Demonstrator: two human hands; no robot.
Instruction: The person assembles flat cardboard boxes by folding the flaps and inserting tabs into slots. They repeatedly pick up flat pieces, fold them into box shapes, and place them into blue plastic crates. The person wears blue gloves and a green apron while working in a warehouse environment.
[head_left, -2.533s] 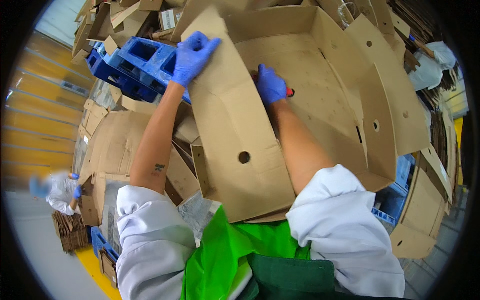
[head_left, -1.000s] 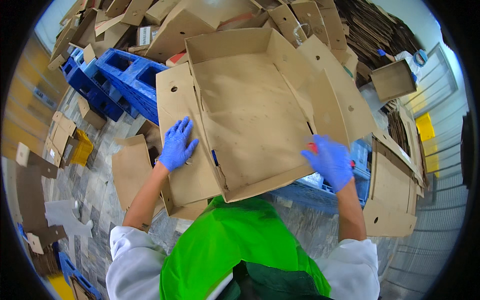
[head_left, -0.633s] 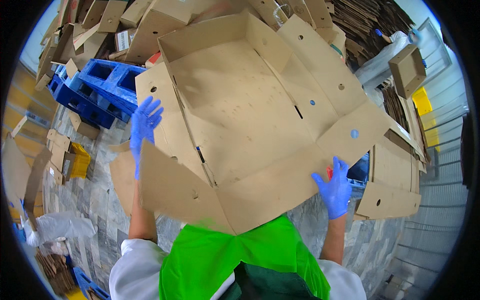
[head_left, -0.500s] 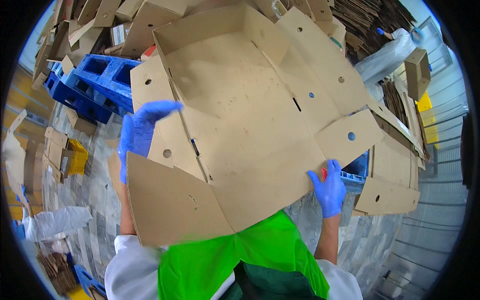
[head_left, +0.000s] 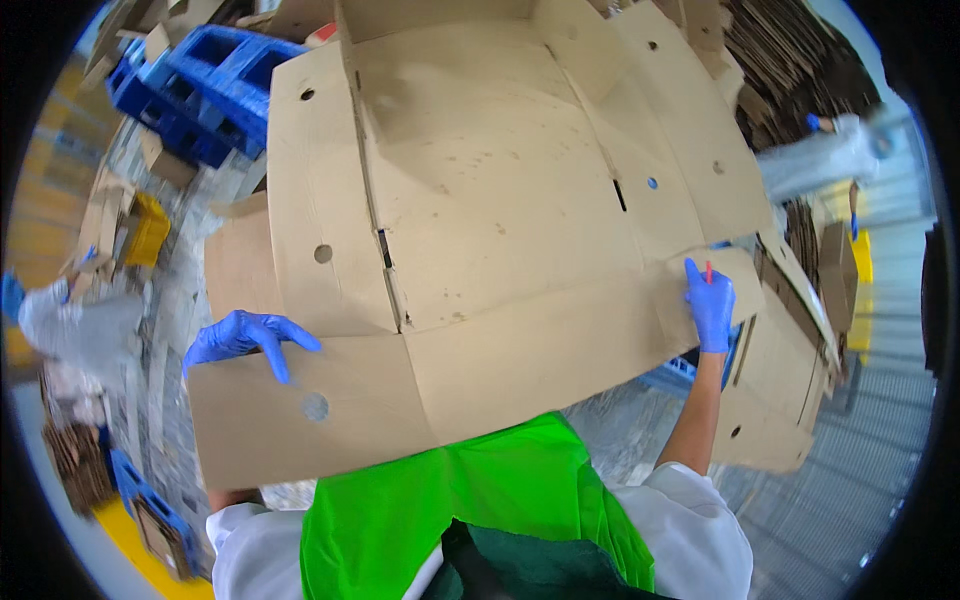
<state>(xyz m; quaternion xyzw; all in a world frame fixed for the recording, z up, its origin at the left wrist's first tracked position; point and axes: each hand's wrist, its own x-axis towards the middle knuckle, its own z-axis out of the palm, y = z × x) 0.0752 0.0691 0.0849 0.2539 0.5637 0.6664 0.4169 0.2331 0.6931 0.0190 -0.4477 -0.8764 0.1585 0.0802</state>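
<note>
While a red tool [head_left: 709, 272] is held in the fingers of the right hand [head_left: 711, 312] at the near right flap [head_left: 668, 308], the far edge of the near left flap [head_left: 300, 450] is overlapped by the spread fingers of the left hand [head_left: 238, 340]; whether it is gripped cannot be told. The cardboard box [head_left: 490, 200] is spread between the hands, its near side folded out.

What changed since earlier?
The near wall of the box folded down and outward. The left hand moved from the left panel to the near-left flap; the right hand, to the near-right flap. Unchanged: red tool in the right hand, far wall raised.
</note>
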